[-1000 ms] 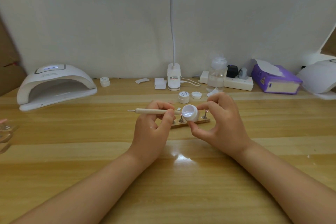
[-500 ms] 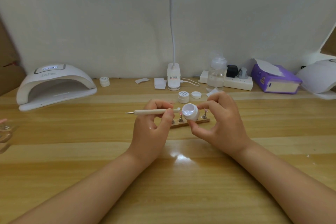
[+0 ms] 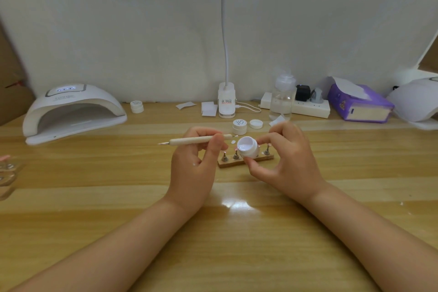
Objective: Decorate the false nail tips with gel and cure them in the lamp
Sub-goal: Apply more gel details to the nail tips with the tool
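**Gel pot and tool held over the nail stand**

At the far left of the wooden surface [image 3: 71, 173] sits the white curing lamp [image 3: 73, 111], its display lit and its top marked with lettering that looks like "SUN", though the rest is too small to read. Just right of it stands a small closed white jar [image 3: 137, 106] with an unreadable label on its lid.

The left hand [image 3: 194, 168] has its grip curled round a cream-coloured tool [image 3: 196, 140], held roughly level with its tip pointing right toward the pot. Behind, the clip base of a white desk lamp [image 3: 226, 102] carries a small label with red print, not legible. In front of it are another jar [image 3: 239, 126] with script on its lid, too fine to read, and a loose white cap [image 3: 256, 124].

The right hand [image 3: 286, 161] pinches an open white gel pot [image 3: 248, 147] between thumb and fingers, tilted toward the camera, just above the wooden nail stand [image 3: 245, 161] with its metal pegs. At the far right lie a power strip [image 3: 310, 108] and a purple tissue box [image 3: 360, 106].
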A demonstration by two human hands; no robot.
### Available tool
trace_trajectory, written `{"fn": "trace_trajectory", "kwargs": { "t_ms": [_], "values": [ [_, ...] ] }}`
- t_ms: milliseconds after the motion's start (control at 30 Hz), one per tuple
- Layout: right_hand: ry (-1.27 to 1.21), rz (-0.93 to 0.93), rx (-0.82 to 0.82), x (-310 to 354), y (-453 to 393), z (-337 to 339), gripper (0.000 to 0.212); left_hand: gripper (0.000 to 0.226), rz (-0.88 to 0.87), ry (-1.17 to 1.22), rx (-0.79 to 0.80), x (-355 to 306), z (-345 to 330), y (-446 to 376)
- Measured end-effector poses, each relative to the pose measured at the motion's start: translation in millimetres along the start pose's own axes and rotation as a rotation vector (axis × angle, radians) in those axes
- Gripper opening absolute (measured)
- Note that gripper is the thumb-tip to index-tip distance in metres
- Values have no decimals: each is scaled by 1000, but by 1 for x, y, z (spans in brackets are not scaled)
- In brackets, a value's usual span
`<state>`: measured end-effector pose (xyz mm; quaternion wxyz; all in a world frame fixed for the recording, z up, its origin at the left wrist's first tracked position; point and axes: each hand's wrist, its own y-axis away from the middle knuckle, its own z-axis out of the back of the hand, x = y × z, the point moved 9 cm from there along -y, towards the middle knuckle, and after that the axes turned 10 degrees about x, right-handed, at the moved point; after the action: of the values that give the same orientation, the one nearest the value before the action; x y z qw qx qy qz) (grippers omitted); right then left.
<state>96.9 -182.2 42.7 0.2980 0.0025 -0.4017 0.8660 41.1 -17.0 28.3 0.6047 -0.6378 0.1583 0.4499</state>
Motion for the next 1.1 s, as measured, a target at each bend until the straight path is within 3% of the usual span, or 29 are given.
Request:
{"fn": "trace_trajectory", "kwargs": {
  "t_ms": [367, 733, 933, 1100],
  "values": [
    [-20, -194, -79, -24, 0, 12, 31, 37, 220, 170, -226, 24, 21, -1],
    [28, -611, -76, -85, 13, 14, 38, 18, 271, 175, -231, 28, 19, 0],
    [62, -841, 90, -112, 25, 5, 41, 13, 255, 211, -162, 24, 13, -1],
    [116, -858, 207, -114, 26, -2, 35, 11, 252, 212, -137, 24, 11, -1]
  ]
}}
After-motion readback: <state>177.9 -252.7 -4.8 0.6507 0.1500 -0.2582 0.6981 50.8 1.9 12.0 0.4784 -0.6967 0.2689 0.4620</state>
